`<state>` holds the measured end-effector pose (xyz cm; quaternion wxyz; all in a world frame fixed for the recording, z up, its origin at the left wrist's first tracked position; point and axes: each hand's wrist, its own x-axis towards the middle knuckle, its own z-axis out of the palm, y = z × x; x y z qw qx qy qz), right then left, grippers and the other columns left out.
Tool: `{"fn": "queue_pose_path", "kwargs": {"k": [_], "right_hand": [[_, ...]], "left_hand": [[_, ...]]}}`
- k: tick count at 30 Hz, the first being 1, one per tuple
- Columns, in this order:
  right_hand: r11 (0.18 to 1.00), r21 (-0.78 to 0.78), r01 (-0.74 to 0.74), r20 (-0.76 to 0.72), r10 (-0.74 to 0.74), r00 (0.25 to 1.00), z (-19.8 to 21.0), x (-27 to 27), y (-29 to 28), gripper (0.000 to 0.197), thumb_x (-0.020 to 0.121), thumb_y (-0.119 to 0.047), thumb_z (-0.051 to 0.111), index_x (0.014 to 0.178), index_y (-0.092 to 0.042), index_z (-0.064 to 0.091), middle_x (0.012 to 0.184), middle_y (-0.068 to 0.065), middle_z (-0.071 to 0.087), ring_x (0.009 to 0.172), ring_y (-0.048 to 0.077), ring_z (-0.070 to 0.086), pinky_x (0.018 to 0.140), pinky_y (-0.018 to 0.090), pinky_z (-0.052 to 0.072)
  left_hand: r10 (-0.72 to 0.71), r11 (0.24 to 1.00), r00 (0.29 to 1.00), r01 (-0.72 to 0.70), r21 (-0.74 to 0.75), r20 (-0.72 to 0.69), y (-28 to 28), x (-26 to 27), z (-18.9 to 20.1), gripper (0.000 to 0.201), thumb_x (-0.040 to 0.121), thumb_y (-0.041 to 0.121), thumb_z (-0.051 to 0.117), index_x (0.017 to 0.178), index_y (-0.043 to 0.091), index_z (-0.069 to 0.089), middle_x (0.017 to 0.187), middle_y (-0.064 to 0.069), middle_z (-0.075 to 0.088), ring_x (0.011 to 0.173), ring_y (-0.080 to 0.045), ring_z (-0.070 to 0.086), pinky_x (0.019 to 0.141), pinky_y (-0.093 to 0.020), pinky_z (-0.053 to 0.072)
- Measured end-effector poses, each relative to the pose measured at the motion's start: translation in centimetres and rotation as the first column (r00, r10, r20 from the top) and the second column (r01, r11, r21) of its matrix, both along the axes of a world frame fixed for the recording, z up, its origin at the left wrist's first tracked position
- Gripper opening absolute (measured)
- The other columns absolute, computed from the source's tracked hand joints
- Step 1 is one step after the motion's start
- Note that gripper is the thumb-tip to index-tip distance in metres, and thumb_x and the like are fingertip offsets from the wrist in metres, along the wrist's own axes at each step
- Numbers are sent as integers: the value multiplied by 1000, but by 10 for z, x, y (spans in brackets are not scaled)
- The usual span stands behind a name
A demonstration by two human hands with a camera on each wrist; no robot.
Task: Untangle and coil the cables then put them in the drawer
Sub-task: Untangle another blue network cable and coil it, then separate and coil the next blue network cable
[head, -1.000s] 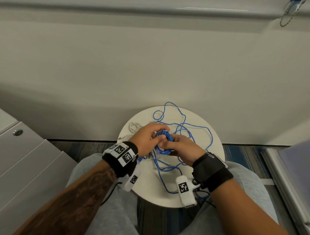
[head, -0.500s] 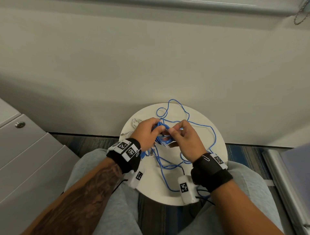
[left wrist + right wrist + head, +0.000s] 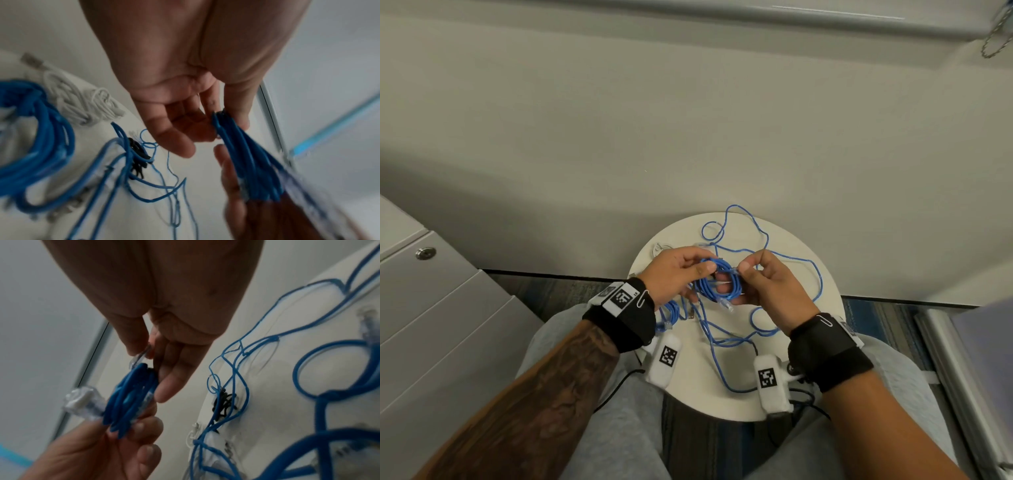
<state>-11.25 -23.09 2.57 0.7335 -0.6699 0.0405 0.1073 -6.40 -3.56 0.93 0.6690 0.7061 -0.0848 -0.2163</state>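
A small coil of blue cable (image 3: 719, 282) hangs just above the round white table (image 3: 822, 342), held between both hands. My left hand (image 3: 703, 265) pinches the coil's left side between thumb and fingers, and in the left wrist view the coil (image 3: 252, 162) runs out from under that thumb. My right hand (image 3: 748, 270) pinches the coil's right edge; in the right wrist view its thumb and forefinger grip a clear plug end at the top of the coil (image 3: 129, 399). Another clear plug (image 3: 84, 400) sticks out of the coil. A thin blue cable (image 3: 794, 262) lies loose and tangled across the table.
A second blue coil (image 3: 671, 313) lies under my left wrist, with a bundled white cable (image 3: 659, 247) at the table's far left. Small black ties (image 3: 137, 155) lie among the thin cable. A grey drawer cabinet (image 3: 431, 325) with a lock (image 3: 425, 253) stands to the left.
The hands have drawn slightly apart, so the coil now shows as an open ring between them. My right hand has shifted its pinch to the coil's right edge.
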Motion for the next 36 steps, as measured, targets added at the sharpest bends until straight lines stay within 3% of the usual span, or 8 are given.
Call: {"fn": "queue_pose_path", "kwargs": {"k": [4,11,16,21,26,29,33,36], "right_hand": [[1000,9,14,18,-14,1000,3,5,4,10,103,-16,50,98,-8,49,101,23,74,92,32,74,80,37,61],[882,-460,108,158,-38,987,9,66,-7,30,96,-42,60,99,-12,58,104,5,73,85,15,70,73,28,50],[442,-895,-54,50,219,974,-9,145,-5,33,97,-30,56,130,-25,55,108,6,69,103,29,65,90,32,48],[58,-957,-286,-253,322,912,-45,182,14,67,89,-54,62,143,-19,43,141,9,54,127,32,52,102,40,45],[191,-951,-245,-212,176,961,-63,192,13,38,85,-28,69,117,-7,63,110,12,71,101,28,66,86,33,53],[441,-888,-127,-104,77,992,-55,188,2,23,85,-12,66,108,-10,63,76,4,72,70,15,70,72,28,56],[765,-644,8,22,8,1000,-27,162,-8,25,88,-2,66,112,-5,61,77,9,69,54,17,65,62,34,57],[866,-491,91,80,-60,995,-4,136,-13,18,90,0,62,107,-2,66,81,13,69,46,11,58,50,25,52]], "left_hand": [[59,997,998,-60,-42,-28,2,3,0,25,91,16,66,116,14,65,108,-10,71,91,-20,69,62,-37,59],[323,915,923,-361,181,211,21,44,0,18,89,20,70,106,16,68,103,-15,67,88,-29,66,63,-44,60],[382,867,888,-440,232,257,24,79,-13,17,88,19,70,105,16,71,78,7,63,69,-8,59,73,-36,57],[410,847,880,-464,259,238,31,106,-27,19,90,17,66,107,13,72,85,2,67,74,-7,61,78,-37,58],[407,849,882,-461,257,236,30,121,-32,17,90,15,66,105,11,72,88,-5,69,64,-4,58,62,-23,50],[414,845,880,-467,261,235,30,127,-32,17,89,16,66,104,11,72,87,-5,69,64,-4,58,61,-21,46],[435,827,872,-486,283,225,30,134,-34,17,90,16,65,105,10,72,86,-5,67,60,-5,55,62,-22,45],[418,820,880,-472,323,224,26,141,-35,19,90,16,64,106,8,72,86,-7,66,63,-10,54,67,-26,45]]}}
